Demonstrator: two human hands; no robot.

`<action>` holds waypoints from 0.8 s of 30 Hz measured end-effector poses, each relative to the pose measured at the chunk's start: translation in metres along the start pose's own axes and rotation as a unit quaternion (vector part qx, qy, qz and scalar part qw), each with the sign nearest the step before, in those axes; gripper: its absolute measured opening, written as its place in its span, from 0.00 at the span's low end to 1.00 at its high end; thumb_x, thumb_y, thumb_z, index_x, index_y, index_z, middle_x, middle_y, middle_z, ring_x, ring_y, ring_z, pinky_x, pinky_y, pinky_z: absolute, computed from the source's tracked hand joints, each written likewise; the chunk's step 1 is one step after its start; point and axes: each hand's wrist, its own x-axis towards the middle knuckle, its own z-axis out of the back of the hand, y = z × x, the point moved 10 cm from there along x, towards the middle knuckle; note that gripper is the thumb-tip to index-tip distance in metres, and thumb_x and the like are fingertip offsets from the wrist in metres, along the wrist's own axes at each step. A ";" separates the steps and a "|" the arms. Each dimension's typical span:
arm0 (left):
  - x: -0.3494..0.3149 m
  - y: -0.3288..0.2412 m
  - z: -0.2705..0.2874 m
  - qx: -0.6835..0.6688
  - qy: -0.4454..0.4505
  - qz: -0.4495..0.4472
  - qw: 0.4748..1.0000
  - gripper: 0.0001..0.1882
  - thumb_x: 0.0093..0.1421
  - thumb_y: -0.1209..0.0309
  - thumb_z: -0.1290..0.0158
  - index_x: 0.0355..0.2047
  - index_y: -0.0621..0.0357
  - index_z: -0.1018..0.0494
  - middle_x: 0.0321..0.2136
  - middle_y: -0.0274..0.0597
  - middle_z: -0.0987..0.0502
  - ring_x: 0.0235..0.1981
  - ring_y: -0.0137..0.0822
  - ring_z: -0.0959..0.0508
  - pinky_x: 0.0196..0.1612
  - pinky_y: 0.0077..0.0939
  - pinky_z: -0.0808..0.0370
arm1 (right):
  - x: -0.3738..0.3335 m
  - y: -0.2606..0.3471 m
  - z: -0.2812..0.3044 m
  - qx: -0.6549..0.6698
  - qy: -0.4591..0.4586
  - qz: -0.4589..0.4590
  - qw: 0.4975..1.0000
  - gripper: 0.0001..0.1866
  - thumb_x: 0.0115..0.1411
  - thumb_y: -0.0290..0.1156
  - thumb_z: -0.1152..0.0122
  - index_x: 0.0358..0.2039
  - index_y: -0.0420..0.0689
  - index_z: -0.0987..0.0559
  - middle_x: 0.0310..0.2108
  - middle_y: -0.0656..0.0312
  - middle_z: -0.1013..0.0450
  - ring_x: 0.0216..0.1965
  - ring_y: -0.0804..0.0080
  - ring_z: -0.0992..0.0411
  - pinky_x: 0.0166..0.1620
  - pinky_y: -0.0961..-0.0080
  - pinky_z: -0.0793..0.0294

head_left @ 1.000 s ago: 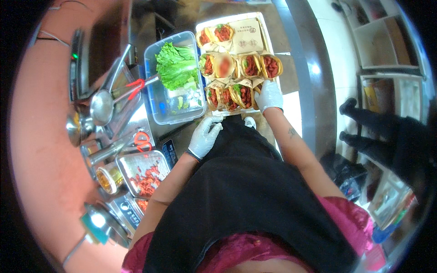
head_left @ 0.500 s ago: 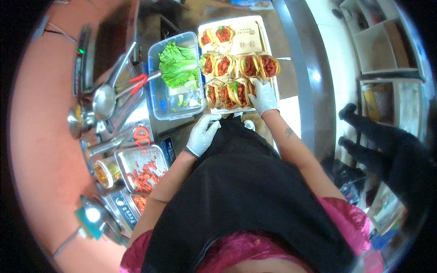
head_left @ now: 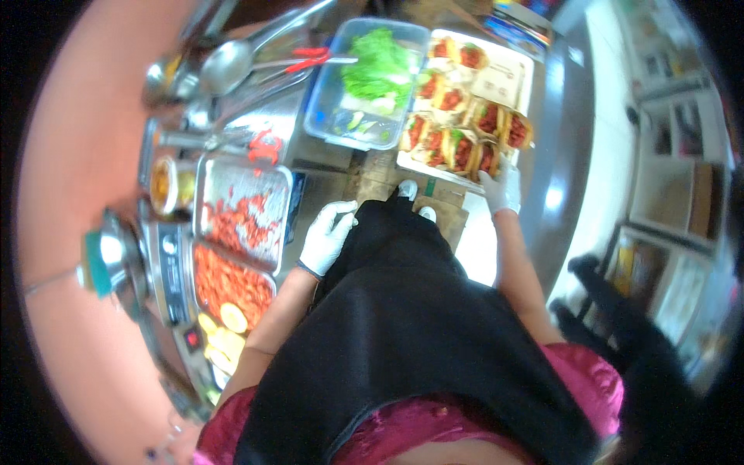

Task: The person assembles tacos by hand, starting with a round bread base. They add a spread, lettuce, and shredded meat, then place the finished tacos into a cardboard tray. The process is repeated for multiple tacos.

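At the near right corner of a white tray (head_left: 528,85), my right hand (head_left: 504,187) in a white glove has its fingers closed at a filled taco (head_left: 487,158); its fingertips are blurred. Several more tacos with red meat filling and bits of green stand in rows on the tray, among them an end one (head_left: 517,130) just beyond that hand. A brown paper sheet (head_left: 497,82) lies flat in the tray's far right part. My left hand (head_left: 325,239), gloved too, hovers in front of my black apron, fingers loosely bent and apart, holding nothing visible.
Left of the tray stands a clear plastic tub (head_left: 329,128) with lettuce (head_left: 378,66). Metal pans of red meat (head_left: 232,283), red-handled tongs (head_left: 310,58), a ladle (head_left: 226,68) and a jar (head_left: 164,186) crowd the left side. Another person's dark-clothed legs (head_left: 628,310) are at right.
The view has swung left, bringing more meat pans and yellow slices into sight. My right hand remains at the same taco on the tray's near right; my left hand's fingers have parted slightly.
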 end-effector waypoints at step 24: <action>-0.353 0.124 0.340 0.440 -0.405 0.247 0.762 0.46 0.49 0.61 0.30 0.67 0.52 0.38 0.59 0.57 0.30 0.57 0.57 0.28 0.60 0.42 0.29 | -0.249 0.437 -0.179 0.136 0.249 0.521 0.805 0.23 0.61 0.22 0.41 0.58 0.38 0.27 0.55 0.49 0.30 0.58 0.55 0.33 0.63 0.61 0.36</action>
